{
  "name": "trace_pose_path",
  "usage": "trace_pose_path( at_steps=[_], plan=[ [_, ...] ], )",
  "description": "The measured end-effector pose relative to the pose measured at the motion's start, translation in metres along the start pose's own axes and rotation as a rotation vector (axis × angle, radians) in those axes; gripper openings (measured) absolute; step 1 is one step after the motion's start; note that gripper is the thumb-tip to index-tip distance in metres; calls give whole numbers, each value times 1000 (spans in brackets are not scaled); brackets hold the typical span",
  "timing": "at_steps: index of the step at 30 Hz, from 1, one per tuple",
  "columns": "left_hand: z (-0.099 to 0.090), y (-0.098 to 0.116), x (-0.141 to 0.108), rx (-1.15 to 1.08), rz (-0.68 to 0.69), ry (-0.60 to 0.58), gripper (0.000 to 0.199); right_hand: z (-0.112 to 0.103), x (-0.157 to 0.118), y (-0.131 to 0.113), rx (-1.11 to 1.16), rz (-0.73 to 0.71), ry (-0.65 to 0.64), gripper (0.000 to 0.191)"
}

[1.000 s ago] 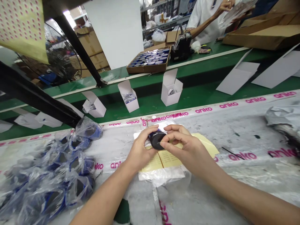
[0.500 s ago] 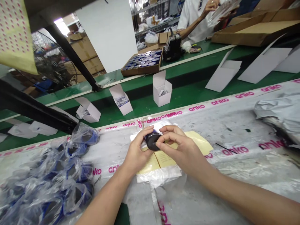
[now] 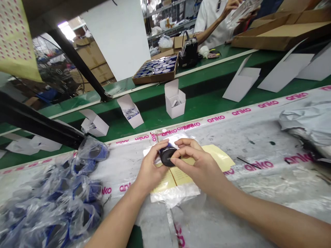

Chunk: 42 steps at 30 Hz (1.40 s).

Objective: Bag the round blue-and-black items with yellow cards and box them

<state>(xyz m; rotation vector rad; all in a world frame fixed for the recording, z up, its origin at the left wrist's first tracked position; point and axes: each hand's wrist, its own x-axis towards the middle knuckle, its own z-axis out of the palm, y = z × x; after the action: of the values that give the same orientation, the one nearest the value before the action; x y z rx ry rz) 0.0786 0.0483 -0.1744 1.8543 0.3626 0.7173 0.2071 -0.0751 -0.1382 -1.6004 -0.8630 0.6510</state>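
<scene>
A small round item (image 3: 167,157), black on its flat face and blue on its side, sits between my hands. My left hand (image 3: 153,168) wraps its thumb and fingers around the left side. From the right, my right hand (image 3: 196,162) pinches the item's edge with thumb and fingertips. Beneath the hands lie yellow paper sheets (image 3: 218,156) with a whitish strip along the near edge. The item's exact kind is unclear, and its underside is hidden.
Blue items in clear plastic bags (image 3: 74,196) are heaped at left. Several open white boxes (image 3: 176,106) stand on the green belt (image 3: 201,98). Behind are a carton of round blue pieces (image 3: 155,67) and a co-worker (image 3: 214,24) holding clear plastic. A grey bag (image 3: 307,120) lies at right.
The white boxes on the green belt have shifted slightly left. My hands keep nearly the same grip on the round item, its black face turned slightly.
</scene>
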Motion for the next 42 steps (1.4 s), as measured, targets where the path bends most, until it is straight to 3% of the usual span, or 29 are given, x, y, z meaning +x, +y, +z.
trace_pose_path(
  at_steps=[25, 36, 39, 42],
  plan=[
    [0, 1, -1, 11, -14, -1, 55, 7, -2, 8, -34, -125, 49, 12],
    [-1, 2, -1, 39, -30, -7, 54, 12, -2, 14, -95, -263, 102, 6],
    [-1, 2, -1, 50, -16, -14, 53, 12, 0, 14, -38, -203, 109, 9],
    [-1, 1, -1, 37, -11, -9, 51, 5, 4, 12, 91, -26, 82, 20]
  ],
)
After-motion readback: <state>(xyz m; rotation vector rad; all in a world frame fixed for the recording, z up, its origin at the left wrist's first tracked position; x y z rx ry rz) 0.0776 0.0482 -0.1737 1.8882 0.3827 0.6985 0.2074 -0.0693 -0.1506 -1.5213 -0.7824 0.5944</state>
